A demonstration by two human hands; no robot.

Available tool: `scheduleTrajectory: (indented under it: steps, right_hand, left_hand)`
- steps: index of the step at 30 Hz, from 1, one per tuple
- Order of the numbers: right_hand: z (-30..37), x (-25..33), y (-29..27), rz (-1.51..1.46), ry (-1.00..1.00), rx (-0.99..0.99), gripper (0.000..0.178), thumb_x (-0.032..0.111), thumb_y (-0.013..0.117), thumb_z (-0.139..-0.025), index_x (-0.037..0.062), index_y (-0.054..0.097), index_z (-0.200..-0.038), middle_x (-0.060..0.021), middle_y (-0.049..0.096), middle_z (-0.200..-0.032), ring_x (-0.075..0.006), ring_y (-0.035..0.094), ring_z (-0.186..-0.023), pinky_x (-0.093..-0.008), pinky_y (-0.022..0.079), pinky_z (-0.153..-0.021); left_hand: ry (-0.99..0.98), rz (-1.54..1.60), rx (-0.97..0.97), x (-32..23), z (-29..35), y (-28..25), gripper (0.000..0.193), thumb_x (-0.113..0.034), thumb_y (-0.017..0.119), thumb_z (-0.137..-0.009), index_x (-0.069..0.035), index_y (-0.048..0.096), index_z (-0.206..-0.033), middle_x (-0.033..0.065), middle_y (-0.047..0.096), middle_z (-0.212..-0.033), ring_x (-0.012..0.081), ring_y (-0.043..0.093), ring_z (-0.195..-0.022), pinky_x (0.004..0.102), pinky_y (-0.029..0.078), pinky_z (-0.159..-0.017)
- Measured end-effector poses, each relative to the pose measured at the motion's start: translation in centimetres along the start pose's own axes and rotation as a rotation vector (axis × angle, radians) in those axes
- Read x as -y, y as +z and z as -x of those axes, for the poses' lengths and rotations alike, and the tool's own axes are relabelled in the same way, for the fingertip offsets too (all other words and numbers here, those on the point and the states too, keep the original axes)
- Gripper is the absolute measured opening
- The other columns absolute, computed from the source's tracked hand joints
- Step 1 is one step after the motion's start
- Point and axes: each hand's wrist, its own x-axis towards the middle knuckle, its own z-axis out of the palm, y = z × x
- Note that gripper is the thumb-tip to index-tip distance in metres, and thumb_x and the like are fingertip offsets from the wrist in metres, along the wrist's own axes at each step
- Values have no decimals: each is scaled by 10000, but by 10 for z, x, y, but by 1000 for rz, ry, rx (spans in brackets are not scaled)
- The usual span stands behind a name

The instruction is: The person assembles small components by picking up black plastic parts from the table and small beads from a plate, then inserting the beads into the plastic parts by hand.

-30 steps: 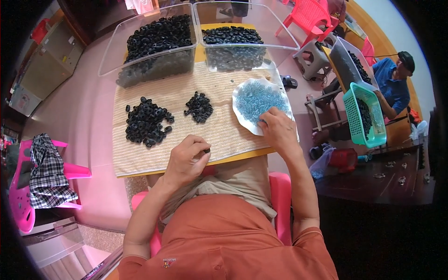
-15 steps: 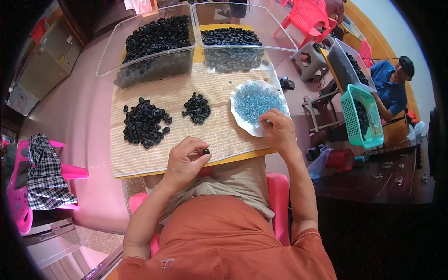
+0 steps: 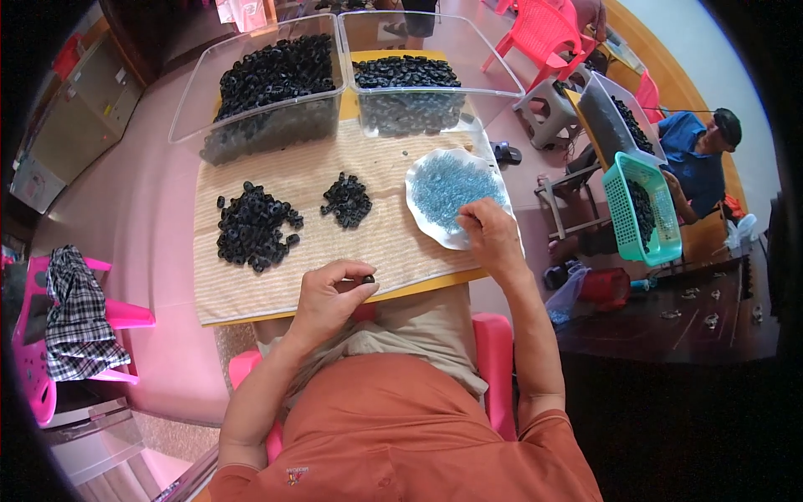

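Note:
Between the thumb and fingers of my left hand (image 3: 328, 299) is a small black plastic part (image 3: 368, 279), held just over the table's near edge. My right hand (image 3: 493, 238) is over the near right side of a white wavy-rimmed plate (image 3: 432, 237). Its fingertips are pinched together, and whatever they may hold is hidden. Many tiny clear-blue pieces (image 3: 452, 182) cover the plate. Left of it on the striped cloth (image 3: 335, 251) lie a small heap of black parts (image 3: 347, 201) and, farther left, a bigger heap of black parts (image 3: 256, 227).
Two clear plastic bins, one at the far left (image 3: 272, 107) and one at the far right (image 3: 418, 99), hold more black parts. Right of the table are a grey stool (image 3: 548, 117), a turquoise basket (image 3: 623, 213) and a seated person (image 3: 698, 159). A pink chair (image 3: 38, 335) stands left.
My right hand's fingertips have shifted slightly left over the plate and look more tightly pinched. My left hand keeps hold of the black part. The whole view has shifted a little.

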Motion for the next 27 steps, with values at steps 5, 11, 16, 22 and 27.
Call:
scheduleTrajectory:
  steps: [5, 11, 16, 22, 27]
  right_hand:
    - [0, 0, -1, 13, 26, 18, 108, 77, 701, -872, 41, 632, -947, -155, 643, -886, -355, 654, -816, -426, 522, -712]
    - [2, -3, 0, -11, 8, -30, 98, 55, 689, -868, 44, 636, -950, -154, 655, -899, -354, 661, -819, -430, 521, -709]
    - [3, -2, -1, -77, 75, -49, 104, 38, 685, -860, 43, 647, -957, -152, 674, -914, -334, 679, -791, -407, 530, -695]
    - [3, 0, 0, -257, 196, -91, 101, 26, 706, -844, 30, 676, -941, -92, 675, -787, -172, 649, -644, -311, 502, -588]
    - [3, -4, -1, -496, 334, -99, 107, 46, 738, -852, 23, 692, -945, 26, 617, -682, -35, 543, -592, -231, 431, -525]
  left_hand:
    - [-88, 48, 32, -4, 1, 0, 181, -41, 757, -864, -5, 738, -1041, 47, 733, -935, 91, 673, -853, 236, 554, -752]
    - [-82, 70, 7, -7, -1, 7, 171, -66, 738, -895, -6, 731, -1056, 27, 724, -938, 72, 649, -848, 229, 531, -761]
    - [-59, 81, 42, -14, -13, 21, 161, -75, 722, -909, 0, 729, -1052, 30, 721, -932, 70, 646, -843, 234, 529, -766]
    - [-10, 61, 59, -18, -42, 47, 139, -74, 726, -903, -4, 731, -1022, 31, 719, -885, 73, 646, -804, 238, 522, -714]
    - [84, -2, 5, -22, -83, 76, 184, -96, 776, -850, 4, 741, -1001, 75, 751, -875, 80, 659, -749, 238, 531, -684]
